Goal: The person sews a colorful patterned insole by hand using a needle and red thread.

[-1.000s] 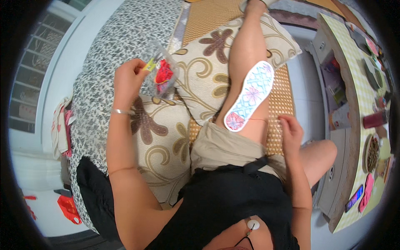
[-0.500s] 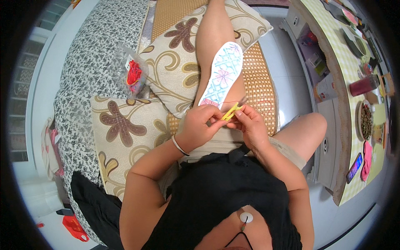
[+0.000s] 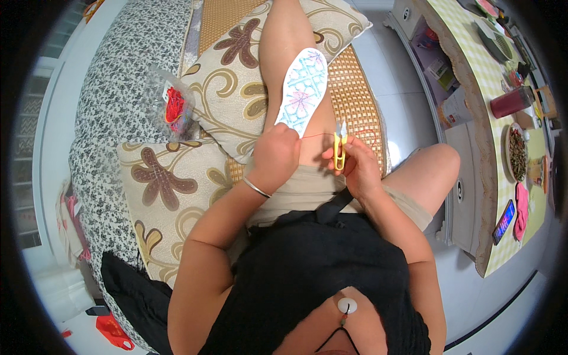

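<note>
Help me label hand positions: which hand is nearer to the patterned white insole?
Left. The left hand is closed over the lower end of the insole; the right hand is apart, to its lower right, holding yellow thread snips.

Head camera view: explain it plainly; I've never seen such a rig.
There is no machine here, only a person working bare-handed, seen from above by a wide camera worn on the head. The right hand holds small yellow snips, blades pointing away from the body. The left hand covers the lower end of a white patterned insole lying over the leg. A red thread runs between the hands. A flowered cushion and a clear bag with red contents lie to the left; a cloth-covered table stands at right.
</note>
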